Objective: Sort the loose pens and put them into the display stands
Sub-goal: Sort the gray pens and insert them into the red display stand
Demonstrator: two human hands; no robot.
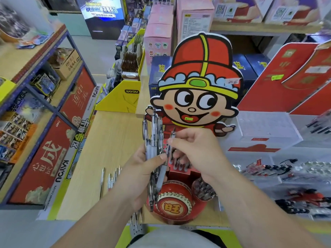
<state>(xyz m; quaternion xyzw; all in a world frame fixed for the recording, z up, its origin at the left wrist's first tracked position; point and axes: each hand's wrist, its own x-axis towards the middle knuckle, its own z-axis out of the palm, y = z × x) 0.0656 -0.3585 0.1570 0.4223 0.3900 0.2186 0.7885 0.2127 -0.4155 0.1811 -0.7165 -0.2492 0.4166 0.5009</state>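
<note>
Left grip [141,173] clasps pens [153,133]; right grip [195,151] pinches one.

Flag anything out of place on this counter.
Several loose pens lie scattered on the wooden counter left of the red display stand, outside any holder. The left hand grips a bundle of pens and the right hand pinches a single pen. Nothing looks spilled or damaged.
</note>
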